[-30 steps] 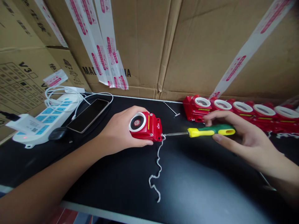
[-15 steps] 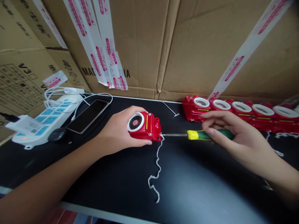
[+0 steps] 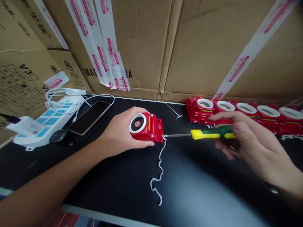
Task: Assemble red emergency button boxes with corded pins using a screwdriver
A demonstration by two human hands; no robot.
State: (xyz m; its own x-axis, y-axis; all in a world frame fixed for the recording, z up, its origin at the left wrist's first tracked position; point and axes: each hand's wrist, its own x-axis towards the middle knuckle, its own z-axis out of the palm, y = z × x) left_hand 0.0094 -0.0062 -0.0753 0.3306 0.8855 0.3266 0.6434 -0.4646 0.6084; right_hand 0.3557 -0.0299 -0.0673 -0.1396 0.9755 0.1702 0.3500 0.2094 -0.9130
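My left hand (image 3: 123, 130) is wrapped round a red box-shaped device (image 3: 155, 127) with a white ring and dark round window on its face, holding it down on the black table. From the device's right end a thin silvery cord (image 3: 160, 160) trails toward the table's front edge. In my right hand (image 3: 255, 148) is a screwdriver (image 3: 205, 134) with a green and yellow handle, gripped between thumb and fingers. Its shaft lies level, and the tip meets the device's right end beside the cord. The exact contact there is too small to make out.
Several similar red devices (image 3: 205, 110) stand in a row at the back right. A small metal T-shaped tool (image 3: 174, 110) lies behind the held device. At left are a phone (image 3: 90, 117), a white power strip (image 3: 38, 134) and cables. Cardboard boxes (image 3: 142, 47) wall the back.
My right hand has turned and shifted its hold on the screwdriver, and the handle has rotated to show more yellow. The left hand and the device stay in place.
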